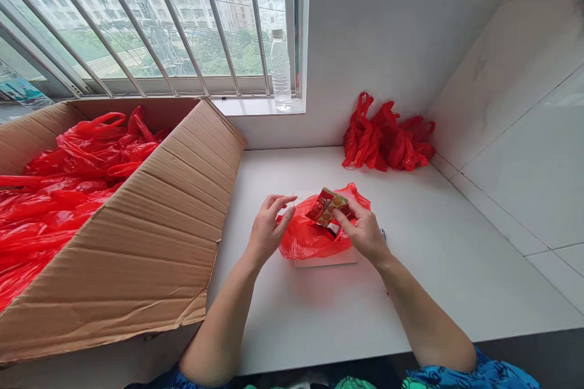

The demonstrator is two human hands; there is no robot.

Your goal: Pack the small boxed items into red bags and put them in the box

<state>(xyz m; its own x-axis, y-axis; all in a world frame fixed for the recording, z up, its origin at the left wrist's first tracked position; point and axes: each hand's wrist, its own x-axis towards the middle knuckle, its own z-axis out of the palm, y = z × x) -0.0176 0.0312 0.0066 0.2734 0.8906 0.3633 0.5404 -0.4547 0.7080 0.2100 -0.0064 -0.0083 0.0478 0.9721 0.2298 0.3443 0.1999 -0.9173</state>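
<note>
Blue patterned sleeve (483, 371) at front edge of table (451, 255), right of middle. Cardboard box (150, 237) along left side. Pale flat object (326, 262) partly under red bag (303, 237), mid-table. Left hand (270, 225) unclosed, gripping nothing visible; contact with bag unclear. Right hand (362, 231) pinches red-and-gold packet (327, 206) above bag. Judged step: handling packet over bag; next move calls for steady pinch, clear of folds. Far right corner: bunched red bags (387, 137).

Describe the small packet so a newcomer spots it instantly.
Look at the white tabletop right of the big brown cardboard box, then the crumpled red plastic bag there. Over it, the right hand holds a small, flat red-and-gold packet. Its gold printing sets it apart from the plain bag.
</note>
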